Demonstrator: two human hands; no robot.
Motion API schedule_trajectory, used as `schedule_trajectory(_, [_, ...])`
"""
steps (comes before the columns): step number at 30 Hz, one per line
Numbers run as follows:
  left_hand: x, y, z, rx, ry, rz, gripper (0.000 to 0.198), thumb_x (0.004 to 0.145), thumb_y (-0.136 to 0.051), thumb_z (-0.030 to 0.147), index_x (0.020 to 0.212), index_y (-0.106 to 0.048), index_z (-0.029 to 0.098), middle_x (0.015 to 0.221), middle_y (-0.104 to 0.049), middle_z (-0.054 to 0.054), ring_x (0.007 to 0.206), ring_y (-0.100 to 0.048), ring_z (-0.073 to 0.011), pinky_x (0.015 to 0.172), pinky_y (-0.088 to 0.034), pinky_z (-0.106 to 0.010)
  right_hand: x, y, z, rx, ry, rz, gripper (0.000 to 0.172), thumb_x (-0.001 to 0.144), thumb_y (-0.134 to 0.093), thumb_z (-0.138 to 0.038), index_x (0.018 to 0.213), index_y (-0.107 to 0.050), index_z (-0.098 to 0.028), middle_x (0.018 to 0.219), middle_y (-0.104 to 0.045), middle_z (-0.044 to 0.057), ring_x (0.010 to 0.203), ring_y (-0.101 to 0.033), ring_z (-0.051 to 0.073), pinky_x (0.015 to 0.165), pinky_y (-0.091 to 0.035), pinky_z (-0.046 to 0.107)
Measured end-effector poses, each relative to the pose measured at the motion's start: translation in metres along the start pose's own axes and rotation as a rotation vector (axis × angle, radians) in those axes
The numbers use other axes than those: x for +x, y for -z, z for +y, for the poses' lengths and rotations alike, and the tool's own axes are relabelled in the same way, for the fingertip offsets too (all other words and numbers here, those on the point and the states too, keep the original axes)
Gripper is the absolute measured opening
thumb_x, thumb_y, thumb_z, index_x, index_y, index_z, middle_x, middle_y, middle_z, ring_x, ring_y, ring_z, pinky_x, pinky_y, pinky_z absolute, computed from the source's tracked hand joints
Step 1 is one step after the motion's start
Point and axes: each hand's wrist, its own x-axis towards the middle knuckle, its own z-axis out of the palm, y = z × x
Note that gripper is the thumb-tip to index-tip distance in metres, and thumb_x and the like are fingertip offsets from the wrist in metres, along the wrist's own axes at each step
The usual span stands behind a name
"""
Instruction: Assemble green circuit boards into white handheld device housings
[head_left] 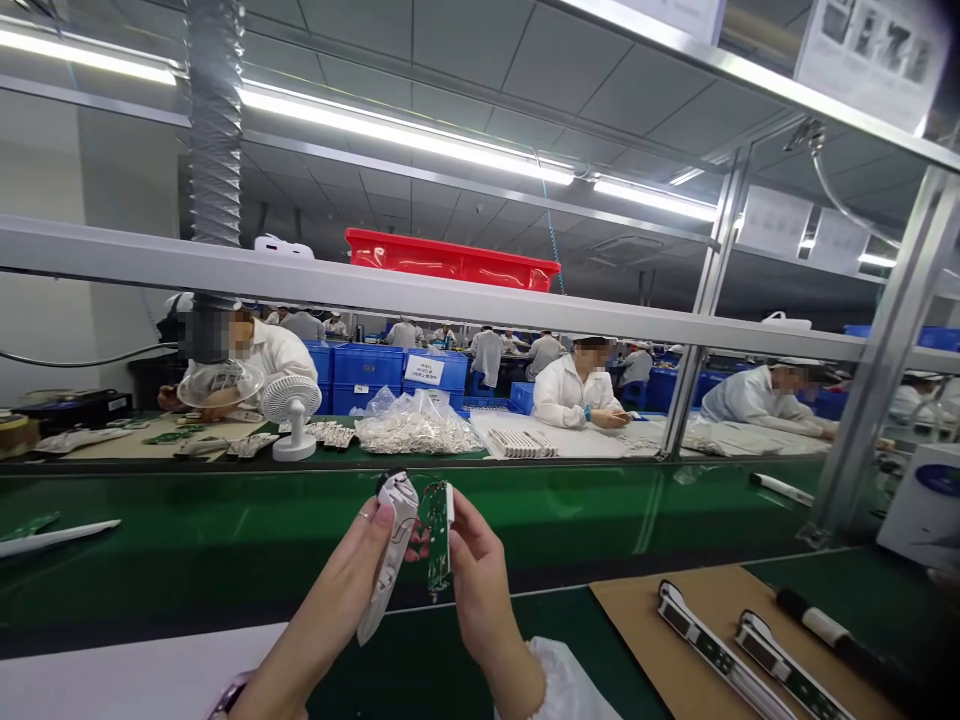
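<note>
My left hand (360, 560) is closed around a long white plastic housing (390, 560) with a dark rounded top, held tilted above the near edge of the bench. Close beside it, my right hand (476, 565) grips a narrow green circuit board (438, 545) by its edge, with a white part along its right side. Thin wires run between the housing and the board near their top ends. The board is apart from the housing, its green face turned to the left. Fingertips of one hand show in the gap between the two pieces.
A green conveyor belt (570, 520) runs across in front. At right, brown cardboard (637, 620) bears two opened devices (720, 650). A dark-handled tool (825, 625) lies near them. Beyond the belt stand a white fan (292, 415) and a bag of white parts (420, 425); co-workers sit there.
</note>
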Motion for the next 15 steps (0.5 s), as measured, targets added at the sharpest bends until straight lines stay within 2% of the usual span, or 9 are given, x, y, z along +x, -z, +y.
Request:
schedule_trajectory(3, [0.000, -0.005, -0.004, -0.012, 0.050, 0.021, 0.044, 0.080, -0.056, 0.055, 0.110, -0.059, 0.023, 0.089, -0.069, -0.002, 0.082, -0.061, -0.0210, 0.081, -0.040, -0.029, 0.000, 0.007, -0.008, -0.367, 0.338, -0.045, 0.044, 0.080, -0.068, -0.039, 0.122, -0.058, -0.027, 0.104, -0.066, 0.005, 0.087, -0.063, 0.019, 0.076, -0.053, 0.032])
schedule_trajectory(5, [0.001, -0.006, -0.006, -0.098, 0.078, 0.006, 0.041, 0.081, -0.057, 0.053, 0.108, -0.061, 0.023, 0.091, -0.068, -0.001, 0.085, -0.059, -0.0198, 0.084, -0.040, -0.028, 0.000, 0.011, -0.019, -0.666, 0.567, -0.163, 0.048, 0.079, -0.070, -0.036, 0.123, -0.056, -0.024, 0.097, -0.067, 0.006, 0.078, -0.062, 0.018, 0.070, -0.051, 0.032])
schedule_trajectory(7, [0.002, -0.005, -0.007, -0.209, 0.121, 0.013, 0.037, 0.080, -0.057, 0.053, 0.099, -0.063, 0.022, 0.085, -0.067, 0.001, 0.083, -0.057, -0.0188, 0.081, -0.041, -0.026, 0.000, 0.013, -0.029, -0.910, 0.698, -0.287, 0.050, 0.077, -0.071, -0.036, 0.123, -0.055, -0.020, 0.094, -0.067, 0.007, 0.077, -0.060, 0.019, 0.068, -0.049, 0.033])
schedule_trajectory(10, [0.003, -0.006, -0.006, -0.299, 0.190, 0.050, 0.038, 0.079, -0.056, 0.056, 0.089, -0.063, 0.020, 0.071, -0.060, 0.002, 0.074, -0.054, -0.0172, 0.072, -0.042, -0.026, -0.001, 0.010, -0.037, -1.121, 0.703, -0.430, 0.050, 0.079, -0.068, -0.040, 0.120, -0.054, -0.017, 0.091, -0.067, 0.008, 0.075, -0.058, 0.019, 0.064, -0.046, 0.032])
schedule_trajectory(13, [0.003, -0.008, -0.003, -0.292, 0.179, 0.045, 0.040, 0.076, -0.060, 0.055, 0.091, -0.062, 0.018, 0.074, -0.059, 0.002, 0.076, -0.054, -0.0160, 0.072, -0.043, -0.024, -0.004, 0.002, -0.039, -1.241, 0.706, -0.514, 0.043, 0.084, -0.062, -0.040, 0.117, -0.053, -0.014, 0.086, -0.066, 0.007, 0.072, -0.056, 0.018, 0.060, -0.043, 0.032])
schedule_trajectory(15, [0.004, -0.009, -0.003, -0.213, 0.154, 0.039, 0.038, 0.072, -0.066, 0.053, 0.085, -0.059, 0.018, 0.071, -0.055, 0.003, 0.071, -0.052, -0.0144, 0.066, -0.042, -0.023, -0.006, -0.002, -0.039, -1.304, 0.706, -0.559, 0.041, 0.086, -0.057, -0.038, 0.119, -0.051, -0.013, 0.087, -0.065, 0.008, 0.074, -0.056, 0.019, 0.062, -0.043, 0.033])
